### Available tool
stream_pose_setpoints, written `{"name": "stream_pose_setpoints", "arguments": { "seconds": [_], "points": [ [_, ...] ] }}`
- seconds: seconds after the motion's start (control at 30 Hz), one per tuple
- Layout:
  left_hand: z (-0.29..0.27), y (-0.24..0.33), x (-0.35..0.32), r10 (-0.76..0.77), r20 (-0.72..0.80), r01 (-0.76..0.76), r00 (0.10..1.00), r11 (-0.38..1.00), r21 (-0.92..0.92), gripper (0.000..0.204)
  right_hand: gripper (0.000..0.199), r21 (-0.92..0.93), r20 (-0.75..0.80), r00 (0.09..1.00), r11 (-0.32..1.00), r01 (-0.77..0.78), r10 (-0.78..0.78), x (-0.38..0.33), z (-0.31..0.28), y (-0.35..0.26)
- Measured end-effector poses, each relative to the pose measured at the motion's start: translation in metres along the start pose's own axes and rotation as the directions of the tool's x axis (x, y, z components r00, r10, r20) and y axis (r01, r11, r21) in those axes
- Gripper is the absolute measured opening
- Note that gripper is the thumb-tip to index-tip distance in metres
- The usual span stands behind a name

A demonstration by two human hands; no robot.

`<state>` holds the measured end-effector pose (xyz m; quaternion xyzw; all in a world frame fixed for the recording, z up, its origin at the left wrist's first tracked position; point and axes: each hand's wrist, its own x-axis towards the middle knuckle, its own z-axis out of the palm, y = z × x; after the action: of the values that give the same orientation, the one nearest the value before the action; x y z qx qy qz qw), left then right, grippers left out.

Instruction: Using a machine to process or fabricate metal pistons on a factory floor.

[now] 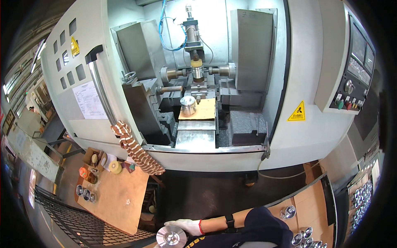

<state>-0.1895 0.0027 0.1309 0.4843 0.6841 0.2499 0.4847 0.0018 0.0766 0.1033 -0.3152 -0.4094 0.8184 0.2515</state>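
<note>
At the lower edge, my right hand (187, 226), in a white knitted glove with a red cuff, holds a round silver metal piston (171, 237) with its circular top face turned up. The fingers lie along the piston's far side. My right forearm comes in from the right with a black wristband on it. My left hand does not show. Inside the machine, a second piston (188, 106) stands upright on a piece of cardboard (206, 109). Behind it, another piston (198, 73) sits in the fixture between two horizontal spindles, under a vertical cylinder (191, 34).
A wooden table (120, 197) at left carries several small metal parts (86, 193), a tape roll (115, 167) and a cardboard box (95, 158). A striped cloth (138, 149) hangs by the door handle (101, 84). More pistons (306, 232) stand at lower right. The control panel (351, 84) is at right.
</note>
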Motion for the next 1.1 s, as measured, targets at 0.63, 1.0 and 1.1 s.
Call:
{"name": "stream_pose_setpoints", "arguments": {
  "seconds": [0.63,1.0,1.1],
  "points": [
    [0.037,0.035,0.033,-0.146,0.097,0.172,0.985,0.912,-0.373,0.035,0.048,-0.006,0.036,0.997,0.997,-0.074,0.074,0.015,-0.021,0.000],
    [0.052,0.036,0.040,-0.230,0.073,0.236,0.970,0.833,-0.500,0.035,0.049,0.047,0.038,0.933,0.932,-0.361,0.359,0.009,-0.029,-0.051],
    [0.058,0.037,0.037,-0.256,0.070,0.253,0.964,0.802,-0.541,0.035,0.039,-0.060,-0.029,0.975,0.973,-0.223,0.222,0.008,-0.034,-0.044]
  ]
}}
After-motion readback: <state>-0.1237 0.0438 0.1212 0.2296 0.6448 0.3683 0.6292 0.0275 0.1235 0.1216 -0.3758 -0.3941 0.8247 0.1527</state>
